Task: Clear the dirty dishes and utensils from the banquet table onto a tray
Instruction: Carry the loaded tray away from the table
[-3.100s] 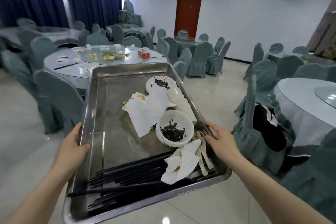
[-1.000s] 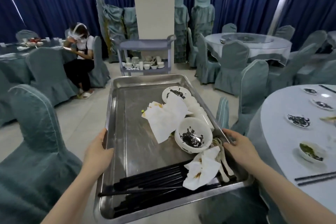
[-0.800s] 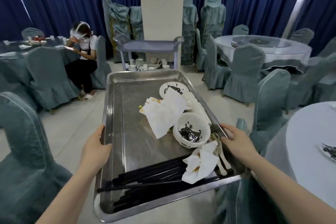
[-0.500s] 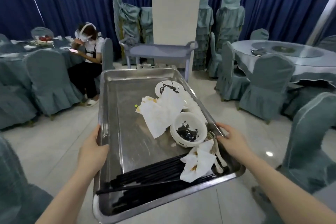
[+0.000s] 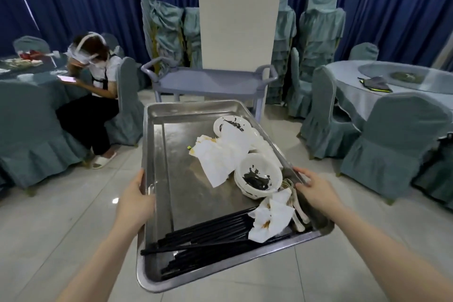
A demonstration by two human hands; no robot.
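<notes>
Left hand (image 5: 136, 201) and right hand (image 5: 316, 190): I keep both clamped on opposite rims of the tray (image 5: 157, 154), centre frame, levelling bowls (image 5: 257, 176), chopsticks (image 5: 208, 230), napkins (image 5: 220, 154).

Rectangular steel tray (image 5: 157, 154), held level above the floor, gripped at its left rim by the left hand (image 5: 136, 200) and at its right rim by the right hand (image 5: 315, 190). On the tray's right side: white bowl (image 5: 257, 175) smeared with dark residue, small soiled plate (image 5: 231, 124) at the far end, stained paper napkins (image 5: 219, 154) between them. Along the tray's near edge: black chopsticks (image 5: 208, 233) in a loose pile, crumpled napkin (image 5: 269, 220) and white spoons (image 5: 297, 211) at the near right corner.
</notes>
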